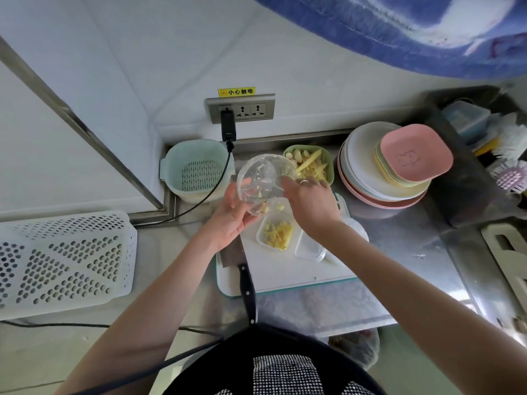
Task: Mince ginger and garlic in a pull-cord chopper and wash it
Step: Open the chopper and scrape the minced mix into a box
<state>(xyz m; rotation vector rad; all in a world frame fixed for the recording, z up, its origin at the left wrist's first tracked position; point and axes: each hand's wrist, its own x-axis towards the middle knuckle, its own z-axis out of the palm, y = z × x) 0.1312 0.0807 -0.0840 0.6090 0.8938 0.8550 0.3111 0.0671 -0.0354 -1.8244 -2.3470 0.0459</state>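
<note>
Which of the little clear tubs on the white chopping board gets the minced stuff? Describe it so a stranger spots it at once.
Find the white chopping board on the steel counter, in front of the stack of plates. Two small clear tubs sit side by side on it, below the hands. It is the left tub, holding a yellow minced heap; the right tub looks empty.

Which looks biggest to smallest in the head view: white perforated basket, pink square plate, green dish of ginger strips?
1. white perforated basket, though it sits nearer the camera, which inflates it.
2. pink square plate.
3. green dish, partly hidden by the clear chopper bowl.
</note>
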